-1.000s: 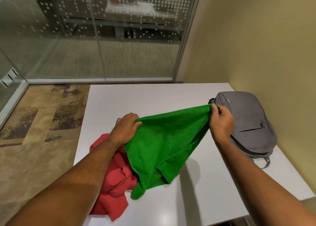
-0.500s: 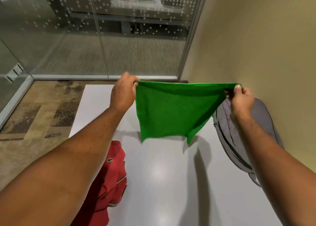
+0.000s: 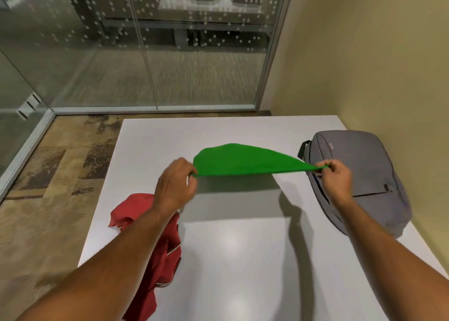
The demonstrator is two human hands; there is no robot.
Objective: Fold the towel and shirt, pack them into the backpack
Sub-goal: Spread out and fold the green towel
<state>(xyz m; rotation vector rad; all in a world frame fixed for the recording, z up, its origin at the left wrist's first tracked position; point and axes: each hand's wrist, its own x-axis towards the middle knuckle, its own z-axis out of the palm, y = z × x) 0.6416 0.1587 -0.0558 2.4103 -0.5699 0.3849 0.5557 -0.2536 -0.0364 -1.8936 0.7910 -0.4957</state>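
A green towel (image 3: 243, 161) is stretched in the air above the white table (image 3: 230, 260), billowing away from me. My left hand (image 3: 175, 182) pinches its left corner and my right hand (image 3: 336, 177) pinches its right corner. A red shirt (image 3: 155, 260) lies crumpled on the table's left side, partly hidden under my left forearm. The grey backpack (image 3: 364, 175) lies flat on the right side of the table, just beyond my right hand.
A yellow wall (image 3: 388, 65) runs close along the table's right edge. Glass partitions (image 3: 145, 53) stand beyond the far edge. Patterned floor (image 3: 48, 175) lies to the left of the table.
The towel went from hanging high in front of me to being swung down and outward, now spread near level over the table. Both hands dropped lower, still holding the corners.
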